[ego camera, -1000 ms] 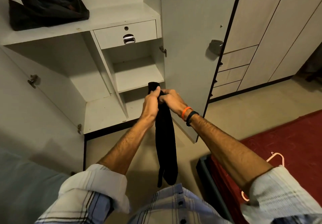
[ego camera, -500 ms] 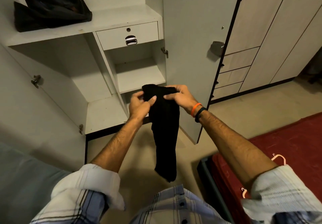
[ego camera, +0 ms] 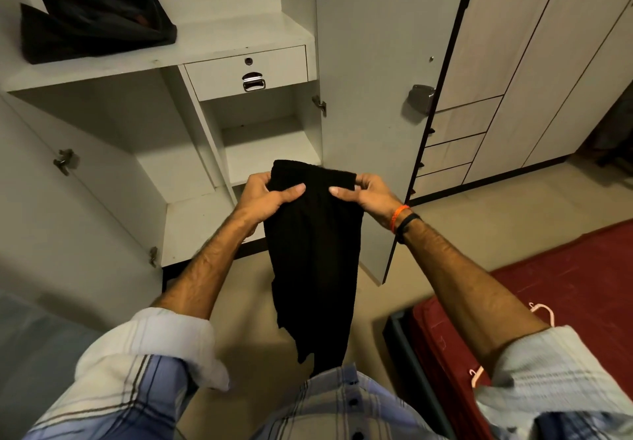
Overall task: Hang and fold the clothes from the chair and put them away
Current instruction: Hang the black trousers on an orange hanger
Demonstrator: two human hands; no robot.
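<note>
Both hands pinch the top edge of a black garment (ego camera: 315, 251): left hand (ego camera: 270, 194) has its thumb across the front and fingers curled behind the left corner, right hand (ego camera: 368, 193) does the same at the right corner. Cloth is stretched flat between the two thumbs, then hangs below the fingers as a long, narrowing dark strip with a ragged lower end (matte, no visible print). Open white wardrobe (ego camera: 239, 151) sits beyond the fingertips, another dark folded garment (ego camera: 99, 19) on its upper shelf
</note>
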